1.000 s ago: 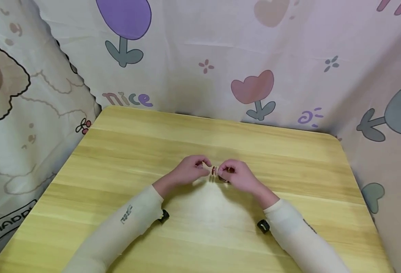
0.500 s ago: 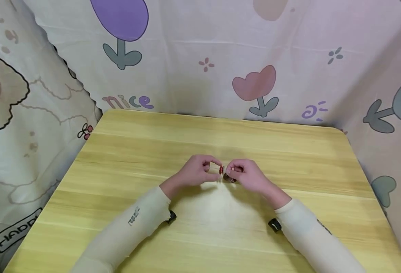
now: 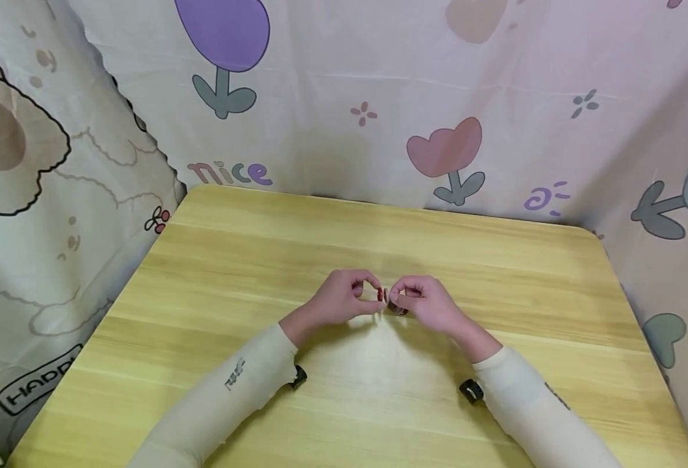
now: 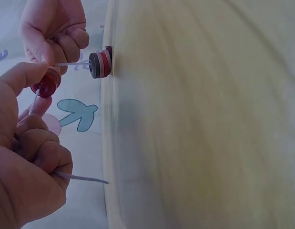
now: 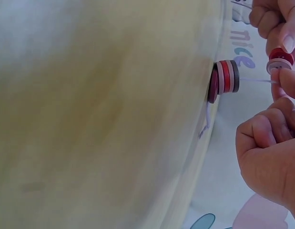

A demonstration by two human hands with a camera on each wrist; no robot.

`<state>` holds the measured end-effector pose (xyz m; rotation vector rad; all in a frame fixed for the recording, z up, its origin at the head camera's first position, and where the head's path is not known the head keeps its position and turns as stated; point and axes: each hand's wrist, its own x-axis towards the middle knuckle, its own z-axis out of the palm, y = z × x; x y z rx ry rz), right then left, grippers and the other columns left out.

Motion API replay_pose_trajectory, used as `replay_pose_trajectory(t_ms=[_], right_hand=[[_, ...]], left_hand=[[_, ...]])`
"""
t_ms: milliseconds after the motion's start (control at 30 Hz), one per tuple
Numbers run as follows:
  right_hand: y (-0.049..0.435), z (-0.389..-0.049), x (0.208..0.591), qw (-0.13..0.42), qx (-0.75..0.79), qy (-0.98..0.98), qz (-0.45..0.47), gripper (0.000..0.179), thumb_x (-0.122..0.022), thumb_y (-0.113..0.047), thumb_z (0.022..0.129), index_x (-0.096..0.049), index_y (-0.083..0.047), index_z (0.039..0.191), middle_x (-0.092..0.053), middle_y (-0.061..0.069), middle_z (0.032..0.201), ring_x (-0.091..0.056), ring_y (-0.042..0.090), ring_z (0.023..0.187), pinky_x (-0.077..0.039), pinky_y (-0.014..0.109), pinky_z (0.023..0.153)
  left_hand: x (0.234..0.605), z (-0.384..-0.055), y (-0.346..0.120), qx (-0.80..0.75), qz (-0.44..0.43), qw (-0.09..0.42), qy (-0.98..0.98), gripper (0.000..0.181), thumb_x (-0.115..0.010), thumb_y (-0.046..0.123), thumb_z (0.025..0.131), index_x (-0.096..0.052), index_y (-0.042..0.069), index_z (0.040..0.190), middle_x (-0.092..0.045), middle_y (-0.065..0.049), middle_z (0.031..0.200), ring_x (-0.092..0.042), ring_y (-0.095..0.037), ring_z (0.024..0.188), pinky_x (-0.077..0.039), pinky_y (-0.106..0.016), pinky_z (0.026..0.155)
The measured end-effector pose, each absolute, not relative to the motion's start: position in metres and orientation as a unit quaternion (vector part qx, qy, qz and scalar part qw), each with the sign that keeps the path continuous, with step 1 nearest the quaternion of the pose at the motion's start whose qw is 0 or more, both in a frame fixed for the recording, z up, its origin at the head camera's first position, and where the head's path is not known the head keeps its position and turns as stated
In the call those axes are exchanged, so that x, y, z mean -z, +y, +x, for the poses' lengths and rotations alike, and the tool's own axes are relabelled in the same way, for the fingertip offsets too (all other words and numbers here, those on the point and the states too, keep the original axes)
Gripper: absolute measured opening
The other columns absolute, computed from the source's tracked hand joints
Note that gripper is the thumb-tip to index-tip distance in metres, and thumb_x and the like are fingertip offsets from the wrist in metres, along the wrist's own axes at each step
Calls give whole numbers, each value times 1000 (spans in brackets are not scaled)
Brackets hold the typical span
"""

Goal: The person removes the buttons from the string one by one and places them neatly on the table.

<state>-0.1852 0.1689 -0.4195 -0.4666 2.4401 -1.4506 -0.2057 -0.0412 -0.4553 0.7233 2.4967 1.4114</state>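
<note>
Several round buttons are threaded on a thin pale string (image 5: pixel 258 80). My left hand (image 3: pixel 344 296) holds a red button (image 4: pixel 48 88) by its edges between thumb and index finger, its other fingers curled round the string, whose loose tail (image 4: pixel 85 179) sticks out below. A pale pink button (image 5: pixel 279 65) lies against the red one, on the side toward my right hand (image 3: pixel 428 304). Thumb and index finger of that hand pinch the string right beside the pink button. Beyond them a stack of dark, red and pink buttons (image 5: pixel 226 77) hangs together on the string, close over the table.
The wood-grain table (image 3: pixel 250 247) spreads under both hands. Behind it and along the sides hangs a pale curtain (image 3: pixel 320 84) printed with flowers. Each sleeve carries a small black wrist camera, the left one (image 3: pixel 300 377) and the right one (image 3: pixel 471 390).
My left hand has come right, and its thumb and index finger, apart from the buttons a second ago, now hold the red button. My right hand keeps its pinch.
</note>
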Motion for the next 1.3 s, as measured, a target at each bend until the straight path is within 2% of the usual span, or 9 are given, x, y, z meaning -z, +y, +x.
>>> replay_pose_trajectory(t_ms=[300, 433, 533, 633, 733, 900, 1100, 1233, 1300], right_hand=[[158, -181, 408, 156, 510, 829, -166, 10, -61, -5, 90, -68, 1, 91, -33, -1, 49, -31, 8, 44, -38, 27, 51], [166, -186, 431, 143, 504, 838, -151, 8, -65, -15, 89, -71, -9, 90, -34, 0, 49, -32, 10, 44, -36, 29, 49], [170, -192, 447, 141, 506, 838, -149, 7, -66, -20, 88, -71, -16, 88, -40, 2, 50, -36, 12, 46, -39, 30, 49], [171, -194, 447, 144, 509, 836, -146, 7, -66, -20, 88, -71, -16, 88, -43, 5, 51, -38, 14, 47, -40, 30, 50], [170, -195, 446, 149, 515, 831, -147, 7, -65, -16, 89, -71, -12, 89, -51, 7, 55, -43, 18, 50, -40, 29, 50], [166, -190, 429, 160, 525, 821, -155, 11, -62, -7, 90, -69, 1, 91, -65, 19, 76, -51, 23, 54, -42, 28, 51], [162, -182, 411, 163, 527, 818, -161, 11, -60, -4, 90, -68, 4, 91, -65, 21, 77, -54, 26, 55, -45, 33, 53], [163, -182, 412, 163, 531, 816, -159, 11, -60, -4, 90, -68, 4, 91, -61, 23, 72, -49, 21, 52, -42, 30, 50], [163, -182, 412, 162, 530, 817, -157, 11, -60, -4, 90, -68, 3, 91, -61, 24, 72, -49, 24, 52, -41, 29, 50]], left_hand=[[453, -204, -55, -485, 230, 92, 839, 23, -79, 33, 76, -64, 25, 91, -25, 4, 52, -24, -9, 47, -28, -25, 50], [455, -203, -53, -487, 227, 98, 838, 22, -79, 33, 75, -65, 26, 89, -26, 3, 52, -24, -9, 46, -29, -25, 48], [453, -203, -54, -490, 224, 102, 836, 22, -79, 33, 75, -65, 25, 90, -27, 3, 51, -25, -9, 46, -29, -25, 48], [451, -204, -56, -491, 227, 103, 835, 22, -79, 32, 76, -66, 24, 91, -26, 3, 52, -25, -9, 47, -29, -25, 49], [449, -204, -57, -491, 228, 104, 834, 22, -78, 32, 76, -66, 22, 92, -27, 2, 53, -25, -10, 47, -30, -25, 51], [448, -206, -60, -487, 220, 107, 838, 21, -78, 30, 77, -66, 23, 91, -28, 1, 53, -26, -10, 48, -33, -26, 53], [449, -205, -63, -486, 211, 108, 841, 21, -79, 32, 76, -66, 24, 90, -29, 0, 54, -27, -10, 49, -34, -26, 55], [450, -205, -65, -486, 213, 104, 841, 21, -79, 32, 76, -67, 24, 91, -30, 1, 54, -28, -10, 49, -34, -27, 55], [451, -206, -66, -488, 215, 101, 840, 20, -79, 31, 76, -67, 25, 90, -30, 1, 54, -29, -10, 50, -34, -27, 55]])
